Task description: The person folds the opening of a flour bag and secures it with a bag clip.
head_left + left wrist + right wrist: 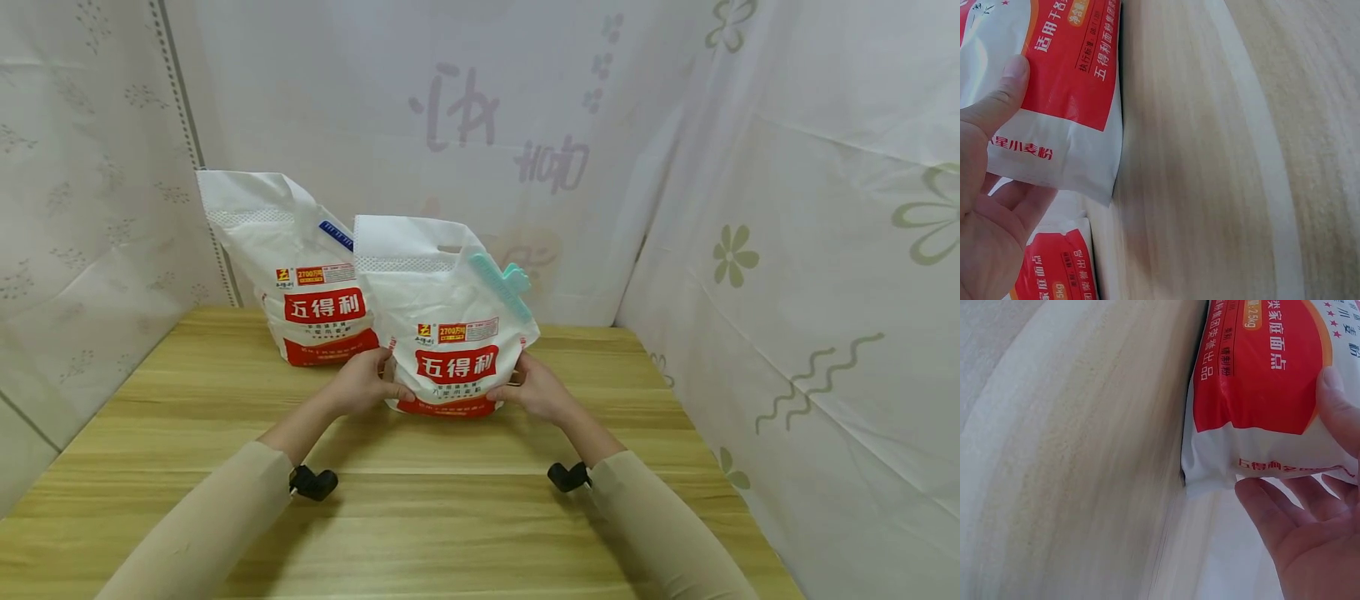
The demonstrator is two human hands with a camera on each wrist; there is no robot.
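A white and red bag of flour (455, 364) stands upright in the middle of the table, a mint-green clip (501, 285) across its slanted upper right edge. My left hand (363, 383) grips the bag's lower left side, thumb on the front. On the opposite side my right hand (537, 388) holds it the same way, with fingers reaching round behind. Both wrist views show the bag's bottom edge right at the tabletop. In the left wrist view, the left thumb presses beside the red panel (1075, 69); the right wrist view shows the right fingertips under the side seam.
Behind and to the left stands a second flour bag (318, 308), with a blue clip (336, 235) on its slanted edge, partly hidden by the front bag. Patterned white curtains (480, 100) enclose the wooden table (450, 500) at the back and sides.
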